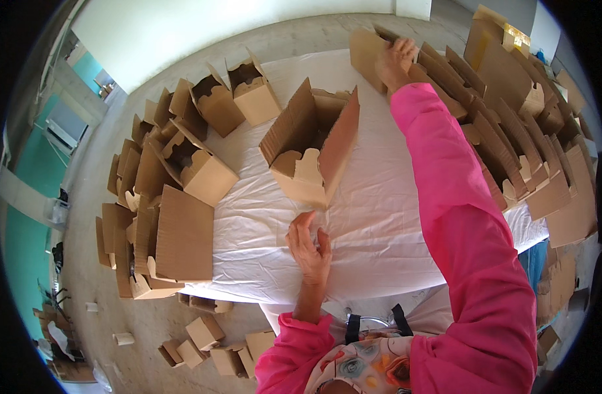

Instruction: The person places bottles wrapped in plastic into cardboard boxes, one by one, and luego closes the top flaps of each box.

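At the far right of the white-covered table, my right hand (396, 60) grips the upper edge of an open cardboard box (368, 59) at the end of a row. My left hand (309, 253) hovers low over the white cloth (373, 240), its fingers curled with a gap between thumb and forefinger. No object shows clearly in it. Just beyond the left hand stands another open cardboard box (304, 184), upright with its flaps raised. The inside of that box is dark, and its contents are hard to make out.
Several open boxes (212, 177) crowd the table's left side. More boxes (504, 144) are packed tightly along the right. Small cartons (206, 331) lie on the floor (140, 315) at the lower left. A pale wall (235, 29) rises behind the table.
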